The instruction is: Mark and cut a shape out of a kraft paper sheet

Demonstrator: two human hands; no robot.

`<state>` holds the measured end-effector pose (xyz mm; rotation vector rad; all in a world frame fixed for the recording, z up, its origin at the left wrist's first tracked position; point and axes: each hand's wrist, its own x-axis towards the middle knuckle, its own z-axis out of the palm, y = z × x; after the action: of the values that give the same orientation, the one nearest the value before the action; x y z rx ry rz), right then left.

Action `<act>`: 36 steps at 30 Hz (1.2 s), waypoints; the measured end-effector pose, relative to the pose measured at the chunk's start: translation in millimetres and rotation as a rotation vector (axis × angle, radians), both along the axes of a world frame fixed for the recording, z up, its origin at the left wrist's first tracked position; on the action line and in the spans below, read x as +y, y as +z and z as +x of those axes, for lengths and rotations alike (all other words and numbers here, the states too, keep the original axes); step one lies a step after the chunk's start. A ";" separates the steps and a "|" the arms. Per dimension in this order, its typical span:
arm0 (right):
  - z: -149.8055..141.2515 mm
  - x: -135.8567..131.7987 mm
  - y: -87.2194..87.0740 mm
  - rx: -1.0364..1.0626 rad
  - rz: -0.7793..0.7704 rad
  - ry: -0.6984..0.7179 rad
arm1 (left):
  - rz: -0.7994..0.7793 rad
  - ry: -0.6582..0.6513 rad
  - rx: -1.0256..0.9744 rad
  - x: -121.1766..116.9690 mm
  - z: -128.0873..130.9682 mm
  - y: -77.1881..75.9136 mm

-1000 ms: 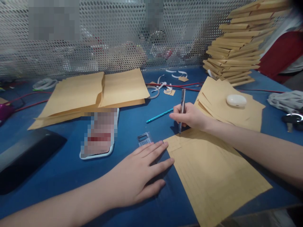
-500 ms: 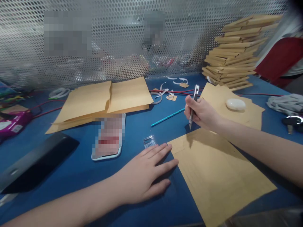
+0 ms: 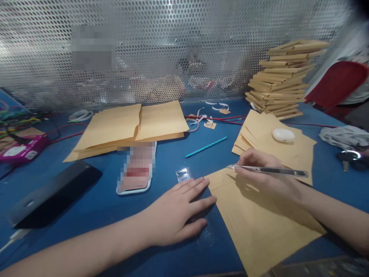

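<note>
My right hand (image 3: 261, 169) is closed round a slim metal craft knife (image 3: 271, 170), which lies almost level with its tip pointing left over the top edge of a brown paper sheet (image 3: 259, 219). My left hand (image 3: 175, 211) lies flat with fingers spread on the blue table (image 3: 161, 161), pressing a clear plastic ruler (image 3: 198, 215) whose end shows at the sheet's left edge. The fingertips touch the sheet's upper left corner.
A phone in a white case (image 3: 137, 169), a black case (image 3: 54, 192), a teal pencil (image 3: 206, 147), brown envelopes (image 3: 129, 125), loose brown sheets with a white earbud case (image 3: 283, 134), a tall stack of folded envelopes (image 3: 284, 80), grey cloth (image 3: 343, 136), perforated metal screen (image 3: 161, 50) behind.
My right hand swung the knife from upright at the sheet's top corner to nearly level, and came down over the sheet's upper edge. The left hand stayed flat on the ruler.
</note>
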<state>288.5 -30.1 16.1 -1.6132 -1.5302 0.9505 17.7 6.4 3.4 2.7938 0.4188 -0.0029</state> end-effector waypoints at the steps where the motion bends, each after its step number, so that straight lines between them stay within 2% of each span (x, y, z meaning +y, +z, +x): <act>1: -1.2 0.5 0.2 0.007 -0.013 0.027 | 0.002 -0.001 0.001 0.1 0.1 0.5; 6: -6.4 6.3 1.1 -0.093 0.056 0.137 | 0.015 -0.010 0.018 -0.7 -0.4 1.7; 12: -4.9 8.9 -13.1 -0.072 0.105 0.172 | -0.017 -0.006 0.004 0.5 -1.0 -0.8; 15: -3.3 9.7 -17.7 -0.127 0.111 0.209 | -0.032 0.002 0.000 0.8 -1.2 -2.1; 29: -2.6 10.1 -18.9 -0.299 0.295 0.272 | -0.030 0.032 0.099 0.4 2.2 1.4; 36: -2.3 10.6 -18.0 -0.339 0.289 0.282 | -0.019 0.025 0.104 -1.1 -0.3 -0.2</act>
<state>286.2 -19.5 -1.9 -1.4232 -2.0646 0.5775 17.4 5.3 3.2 2.7779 0.4757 -0.1460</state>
